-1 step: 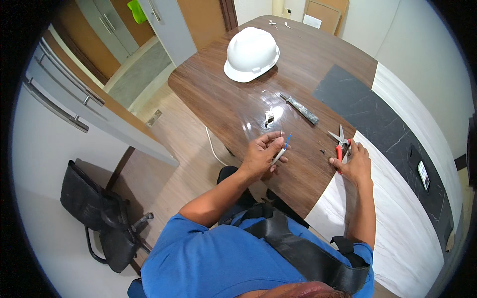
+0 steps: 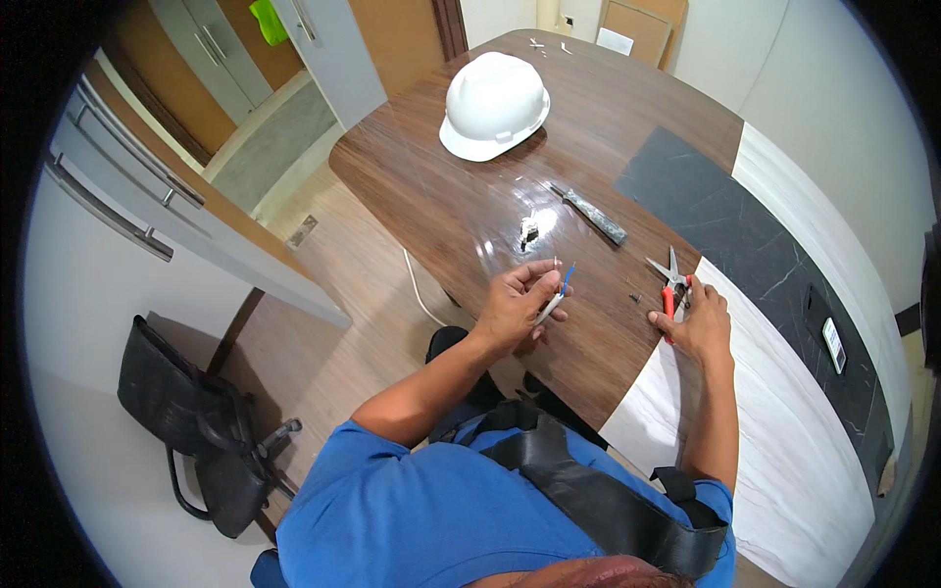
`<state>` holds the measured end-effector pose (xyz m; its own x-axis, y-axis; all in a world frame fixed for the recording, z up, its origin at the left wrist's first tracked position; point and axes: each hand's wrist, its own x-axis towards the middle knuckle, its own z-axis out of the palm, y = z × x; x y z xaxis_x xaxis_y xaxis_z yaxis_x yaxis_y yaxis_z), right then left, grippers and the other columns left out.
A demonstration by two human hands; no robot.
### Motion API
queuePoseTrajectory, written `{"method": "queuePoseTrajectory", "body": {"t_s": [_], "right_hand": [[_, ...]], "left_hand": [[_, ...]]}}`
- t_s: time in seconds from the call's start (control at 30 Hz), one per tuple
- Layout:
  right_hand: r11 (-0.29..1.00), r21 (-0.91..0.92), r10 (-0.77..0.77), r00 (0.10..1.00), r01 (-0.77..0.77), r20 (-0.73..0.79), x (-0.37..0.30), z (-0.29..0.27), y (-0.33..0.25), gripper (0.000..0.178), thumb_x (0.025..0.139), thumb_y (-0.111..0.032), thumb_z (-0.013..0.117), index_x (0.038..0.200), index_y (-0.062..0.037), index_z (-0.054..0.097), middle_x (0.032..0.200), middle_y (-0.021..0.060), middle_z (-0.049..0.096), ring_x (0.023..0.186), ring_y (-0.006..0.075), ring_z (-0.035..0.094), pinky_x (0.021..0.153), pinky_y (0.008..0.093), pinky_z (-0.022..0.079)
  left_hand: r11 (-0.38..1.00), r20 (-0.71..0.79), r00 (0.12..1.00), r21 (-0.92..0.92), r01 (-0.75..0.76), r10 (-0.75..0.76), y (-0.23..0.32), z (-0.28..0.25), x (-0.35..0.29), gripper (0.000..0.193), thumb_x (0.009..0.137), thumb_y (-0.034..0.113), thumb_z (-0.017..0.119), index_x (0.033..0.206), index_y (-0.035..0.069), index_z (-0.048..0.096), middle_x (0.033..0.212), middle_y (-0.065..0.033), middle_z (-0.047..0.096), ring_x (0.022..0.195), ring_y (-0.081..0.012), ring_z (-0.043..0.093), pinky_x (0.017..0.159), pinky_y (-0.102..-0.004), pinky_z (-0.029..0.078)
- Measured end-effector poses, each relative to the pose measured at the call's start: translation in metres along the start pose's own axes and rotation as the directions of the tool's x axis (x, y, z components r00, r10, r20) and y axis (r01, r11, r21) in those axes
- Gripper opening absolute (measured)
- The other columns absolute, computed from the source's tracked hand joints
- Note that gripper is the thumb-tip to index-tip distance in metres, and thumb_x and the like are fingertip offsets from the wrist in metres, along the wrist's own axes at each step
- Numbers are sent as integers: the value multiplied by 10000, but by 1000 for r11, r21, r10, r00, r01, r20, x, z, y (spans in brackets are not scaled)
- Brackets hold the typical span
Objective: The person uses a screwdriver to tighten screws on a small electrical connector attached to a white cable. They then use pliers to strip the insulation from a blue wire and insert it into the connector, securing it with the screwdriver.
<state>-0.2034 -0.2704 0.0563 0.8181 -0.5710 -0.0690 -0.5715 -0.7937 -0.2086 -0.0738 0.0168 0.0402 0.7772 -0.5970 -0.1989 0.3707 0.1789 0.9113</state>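
Observation:
My left hand [image 2: 517, 306] pinches a white cable [image 2: 550, 311] between thumb and fingers, above the near edge of the brown table. A blue wire [image 2: 569, 277] sticks up out of the cable's end, and a thin pale strand stands beside it. Further right, my right hand [image 2: 702, 321] is around the red handles of a pair of scissors [image 2: 670, 294] at the tabletop. Their metal blades are spread and point away from me. Small dark screws or bits [image 2: 635, 297] lie left of the scissors. The fingers' undersides are hidden.
A white hard hat [image 2: 495, 106] sits farther back on the table [image 2: 598, 88]. Nearer lie a screwdriver-like tool [image 2: 590, 214] and a small white-and-dark part [image 2: 529, 232]. A phone [image 2: 833, 345] rests at right. A black chair [image 2: 186, 412] stands on the floor at left.

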Motion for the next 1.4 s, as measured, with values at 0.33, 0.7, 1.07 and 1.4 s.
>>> {"method": "queuePoseTrajectory", "body": {"t_s": [0.33,0.7,1.07,1.4], "right_hand": [[991,130,17,983,7,-184,13,13,12,693,833,-302,681,1432,22,551,1142,275,631,1054,388,632,946,485,485],[694,558,-583,810,455,64,-23,-10,-39,405,973,-273,664,1293,-27,642,1088,184,685,1008,339,659,921,422,501],[646,614,-681,706,454,195,-26,-6,-50,448,968,-262,650,1354,-38,615,1242,197,675,1180,385,628,1045,473,473],[630,665,-664,722,402,193,-26,-2,-50,417,959,-282,669,1292,-31,674,1196,198,722,1119,365,675,991,459,513]], "left_hand": [[979,28,1000,202,-13,7,0,2,-10,477,1023,251,680,1389,-40,583,977,-90,735,701,-119,708,498,-219,532],[966,159,983,253,49,-92,-2,6,-15,369,1017,221,679,1281,-36,683,853,-50,713,632,-89,657,531,-233,545],[965,209,973,257,43,-99,3,7,-16,363,1006,220,693,1249,-49,694,823,-38,697,577,-83,635,503,-235,536],[961,207,971,270,60,-119,4,6,-15,372,1013,223,679,1249,-65,683,833,-50,704,581,-92,650,474,-249,530]]}}
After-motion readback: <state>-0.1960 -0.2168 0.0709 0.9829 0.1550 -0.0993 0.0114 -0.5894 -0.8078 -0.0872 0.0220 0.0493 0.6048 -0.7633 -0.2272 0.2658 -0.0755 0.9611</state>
